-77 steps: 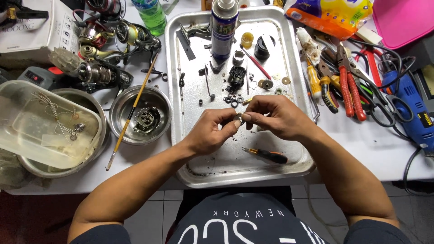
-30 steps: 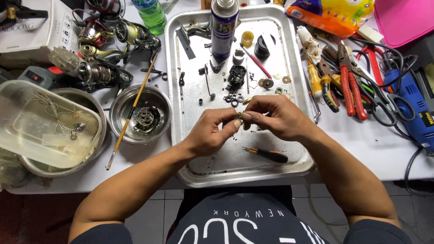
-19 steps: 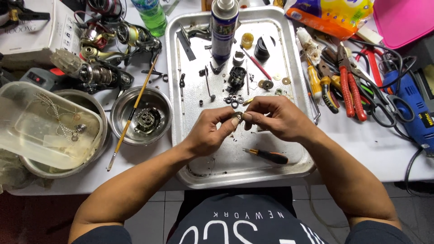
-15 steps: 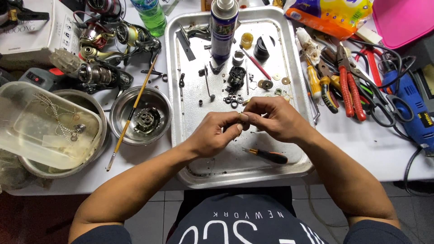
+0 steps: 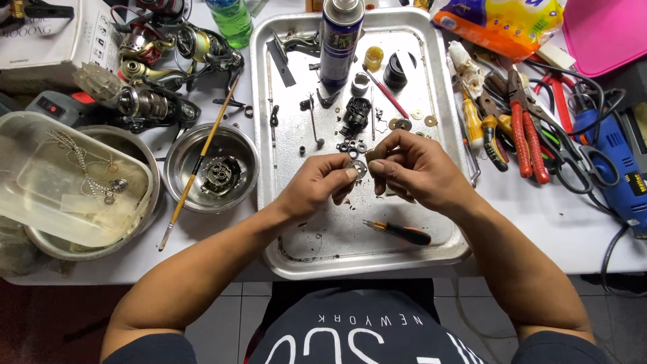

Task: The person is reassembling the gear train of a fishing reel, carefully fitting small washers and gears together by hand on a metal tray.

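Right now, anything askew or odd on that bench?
Nothing damaged or spilled. One thing sits askew: the paintbrush leans across the rim of the small steel bowl, handle overhanging the table. Both hands, left hand and right hand, pinch a small washer-like part over the tray.

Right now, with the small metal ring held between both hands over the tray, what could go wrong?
The small ring is pinched only by the fingertips of the left hand and right hand; a slip could drop it among the loose washers on the metal tray, where it may be hard to find. The tall spray can stands just behind the hands, so a forward reach might knock it over.
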